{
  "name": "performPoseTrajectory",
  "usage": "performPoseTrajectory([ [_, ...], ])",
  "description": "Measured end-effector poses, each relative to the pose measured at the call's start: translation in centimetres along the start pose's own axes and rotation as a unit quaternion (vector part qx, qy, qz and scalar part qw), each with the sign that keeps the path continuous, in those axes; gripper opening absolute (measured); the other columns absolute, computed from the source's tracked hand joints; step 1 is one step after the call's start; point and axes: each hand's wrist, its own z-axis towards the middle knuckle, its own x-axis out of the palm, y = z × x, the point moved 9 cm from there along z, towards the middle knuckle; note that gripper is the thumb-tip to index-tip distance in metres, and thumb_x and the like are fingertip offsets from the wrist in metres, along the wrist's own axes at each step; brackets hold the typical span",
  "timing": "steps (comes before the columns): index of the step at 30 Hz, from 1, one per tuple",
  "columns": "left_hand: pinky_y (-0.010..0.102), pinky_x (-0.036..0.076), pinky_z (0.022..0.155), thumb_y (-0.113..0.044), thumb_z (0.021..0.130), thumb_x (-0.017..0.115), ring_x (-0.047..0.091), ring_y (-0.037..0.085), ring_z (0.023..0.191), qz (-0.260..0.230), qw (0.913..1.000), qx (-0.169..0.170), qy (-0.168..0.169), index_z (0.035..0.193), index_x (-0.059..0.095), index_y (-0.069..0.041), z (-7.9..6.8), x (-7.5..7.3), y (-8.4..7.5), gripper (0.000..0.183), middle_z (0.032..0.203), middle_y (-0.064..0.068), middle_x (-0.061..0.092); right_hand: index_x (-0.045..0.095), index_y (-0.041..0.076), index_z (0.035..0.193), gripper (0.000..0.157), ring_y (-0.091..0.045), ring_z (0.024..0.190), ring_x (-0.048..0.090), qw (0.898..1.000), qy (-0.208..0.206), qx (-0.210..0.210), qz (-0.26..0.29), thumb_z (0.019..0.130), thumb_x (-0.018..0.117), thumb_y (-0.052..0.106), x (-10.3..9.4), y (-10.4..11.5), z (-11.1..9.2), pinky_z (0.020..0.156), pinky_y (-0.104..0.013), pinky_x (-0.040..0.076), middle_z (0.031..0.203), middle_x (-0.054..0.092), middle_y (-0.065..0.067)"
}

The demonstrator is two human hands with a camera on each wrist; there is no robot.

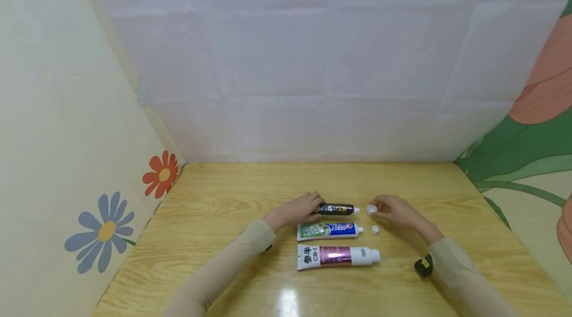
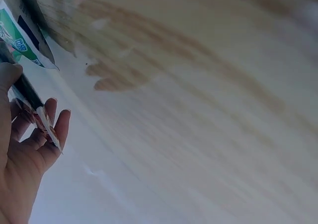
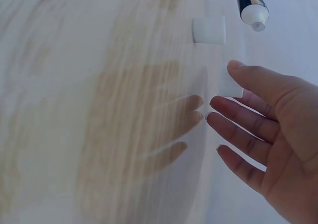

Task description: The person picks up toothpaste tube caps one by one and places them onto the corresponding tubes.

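My left hand (image 1: 301, 207) grips the tail half of a black toothpaste tube (image 1: 337, 209), whose uncapped nozzle faces right. The left wrist view has the thumb along the black tube (image 2: 26, 89) and fingers behind its crimped end. Right of the nozzle, my right hand (image 1: 395, 210) pinches a white cap (image 1: 372, 209) at the table surface. In the right wrist view, that cap (image 3: 230, 84) sits between thumb and index finger, with the other fingers spread. A smaller white cap (image 1: 375, 229) stands just nearer me, beside the bare nozzle of a blue and green toothpaste tube (image 1: 328, 230).
A white and magenta toothpaste tube (image 1: 337, 256), its cap on, lies nearest me, parallel to the others. The wooden table (image 1: 232, 183) ends at a white sheet (image 1: 277, 83) behind, with flower-patterned panels (image 1: 107, 230) at the sides.
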Motion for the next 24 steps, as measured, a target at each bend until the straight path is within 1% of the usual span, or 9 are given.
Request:
performPoseTrajectory([
  [4,0.025,0.044,0.097,-0.032,0.096,0.048,0.051,0.016,0.110,-0.012,0.9999,0.007,-0.010,0.133,0.043,-0.005,0.0,-0.4,-0.1,0.046,0.126,0.007,0.048,0.062,0.009,0.106,0.029,-0.011,0.083,0.058,1.000,0.001,-0.012,0.010,0.085,0.066,0.029,-0.2,0.4,0.0,0.075,-0.031,0.051,0.090,0.063,0.003],
  [8,0.025,0.044,0.097,-0.032,0.096,0.048,0.052,0.016,0.109,-0.021,0.9996,0.006,-0.020,0.133,0.043,-0.005,0.1,-0.7,0.0,0.046,0.125,0.007,0.049,0.062,0.007,0.106,0.029,-0.013,0.083,0.058,1.000,-0.006,-0.023,0.013,0.085,0.066,0.026,-0.7,0.9,0.2,0.074,-0.030,0.052,0.091,0.063,0.001],
  [16,0.027,0.045,0.096,-0.028,0.095,0.050,0.052,0.015,0.106,-0.031,0.9987,0.000,-0.039,0.131,0.044,-0.006,0.0,-1.2,0.3,0.043,0.122,0.006,0.050,0.062,0.010,0.109,0.029,-0.014,0.086,0.058,1.000,-0.025,-0.016,-0.003,0.083,0.068,0.025,-1.5,1.0,0.4,0.075,-0.035,0.051,0.099,0.064,-0.001],
  [24,0.028,0.042,0.099,-0.027,0.095,0.050,0.051,0.016,0.110,-0.025,0.9969,0.016,-0.073,0.132,0.044,-0.005,-0.4,-1.9,0.5,0.044,0.123,0.006,0.050,0.062,0.012,0.110,0.031,-0.016,0.085,0.058,0.998,-0.051,-0.023,-0.016,0.084,0.068,0.026,-2.1,1.4,0.1,0.071,-0.033,0.050,0.102,0.065,-0.003],
])
